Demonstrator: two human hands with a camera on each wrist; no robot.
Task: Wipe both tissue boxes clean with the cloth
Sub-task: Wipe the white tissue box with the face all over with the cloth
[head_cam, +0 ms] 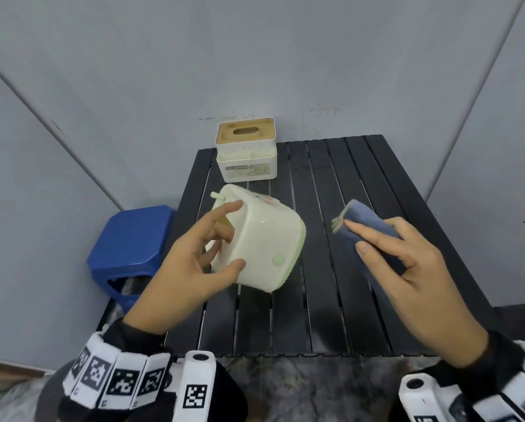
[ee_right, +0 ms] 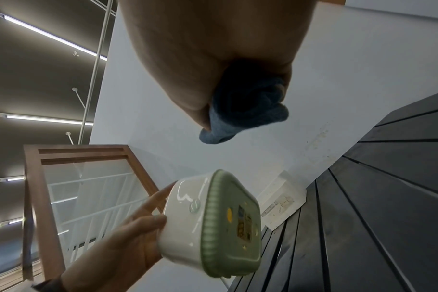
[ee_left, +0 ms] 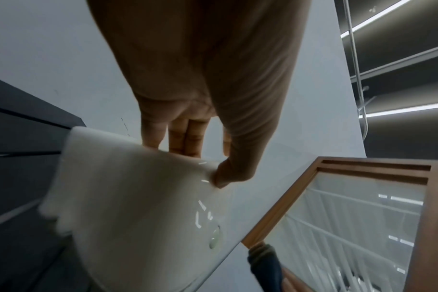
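A cream tissue box with a green base (head_cam: 264,239) hangs tilted above the black slatted table (head_cam: 346,178). My left hand (head_cam: 227,236) grips it, thumb on the near side and fingers at its far end. The left wrist view shows the thumb pressed on the box's glossy wall (ee_left: 138,197). The green underside (ee_right: 233,223) faces my right hand (head_cam: 358,236), which holds a folded blue cloth (head_cam: 358,213) a short way to the right, apart from the box. A white tissue box with a wooden lid (head_cam: 246,159) stands at the table's back left edge.
A blue plastic stool (head_cam: 130,239) sits on the floor left of the table. Grey walls close in behind and on both sides. A wood-framed glass panel (ee_right: 88,187) shows in the wrist views.
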